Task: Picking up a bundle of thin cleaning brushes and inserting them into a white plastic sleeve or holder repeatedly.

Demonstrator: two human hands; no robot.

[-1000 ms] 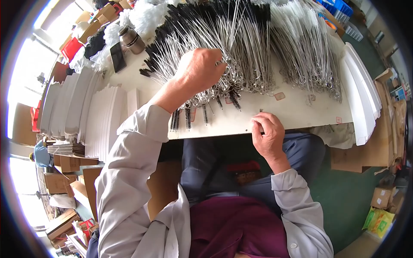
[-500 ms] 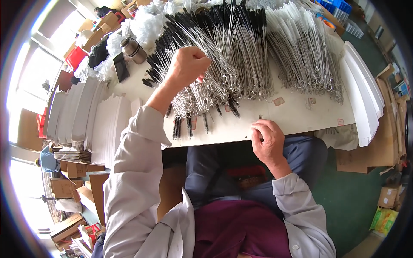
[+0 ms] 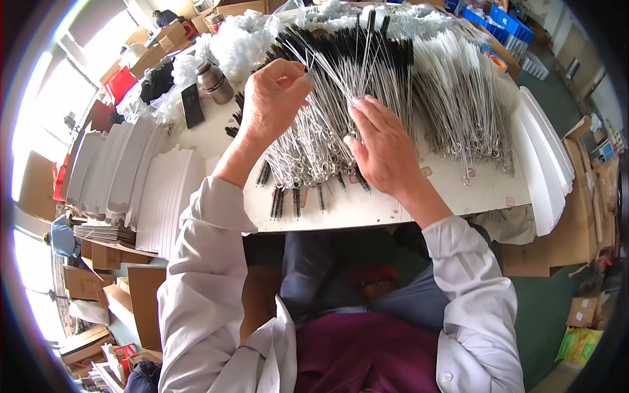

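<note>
A dense pile of wire-handled brushes with black bristles (image 3: 393,56) covers the middle of the table, looped wire ends toward me. My left hand (image 3: 275,98) is raised over the pile's left part, thumb and fingers pinched together. A small dark bit shows at its fingertips, too small to name. My right hand (image 3: 388,147) reaches over the pile with its fingers stretched out and thumb apart. Its fingertips touch the wire handles (image 3: 357,92) of a few brushes lying crosswise on top. Several short black bristle ends (image 3: 277,204) poke out at the pile's near edge.
White-bristled brushes (image 3: 458,85) lie in a second pile to the right. White folded cartons are stacked at the left (image 3: 167,196) and right (image 3: 540,164) table ends. A metal flask (image 3: 215,83) and a black phone (image 3: 192,106) stand back left. Blue crates (image 3: 501,29) are far right.
My right hand has moved from the table's front edge up and forward onto the brush handles. My left hand stays pinched over the pile. The whole view has shifted slightly.
</note>
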